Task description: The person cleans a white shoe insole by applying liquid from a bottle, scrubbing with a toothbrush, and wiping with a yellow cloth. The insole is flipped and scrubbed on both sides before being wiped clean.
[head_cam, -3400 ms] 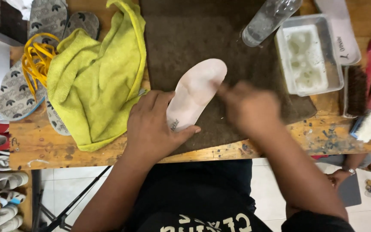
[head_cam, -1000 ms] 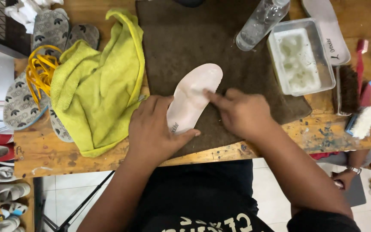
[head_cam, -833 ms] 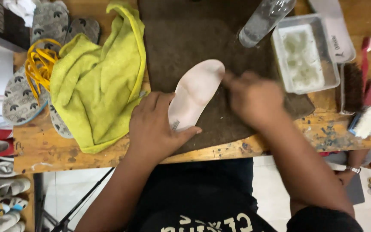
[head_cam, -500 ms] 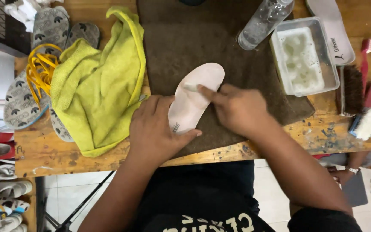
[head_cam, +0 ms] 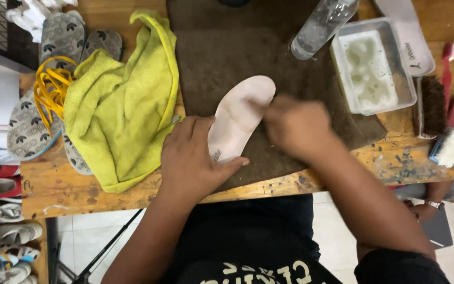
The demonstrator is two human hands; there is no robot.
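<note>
1. Two hands work on one pale insole [head_cam: 240, 118], which lies flat on a brown mat [head_cam: 216, 58] at the near middle of the wooden bench [head_cam: 59, 189].
2. That insole's long axis runs diagonally: heel near the person and to the left, toe away and to the right.
3. Pressed palm-down on the insole's heel end, the left hand [head_cam: 193, 158] pins it, with the thumb hooked along its near edge.
4. Blurred, the right hand [head_cam: 298, 126] touches the insole's right edge near the toe; whether it grips anything cannot be told, and its fingers look curled.
5. Both hands are on the insole, the left on the heel, the right on the toe half.
6. Left of the insole a yellow-green cloth [head_cam: 122, 115] lies bunched just beside the left hand, overlapping the mat edge.
7. Right of and beyond the insole stand a clear bottle [head_cam: 319, 29] and a clear tray of foam [head_cam: 371, 66]; brushes [head_cam: 440, 113] lie further right.
8. Bare mat shows beyond the toe, while the bench edge runs close under the heel.
</note>
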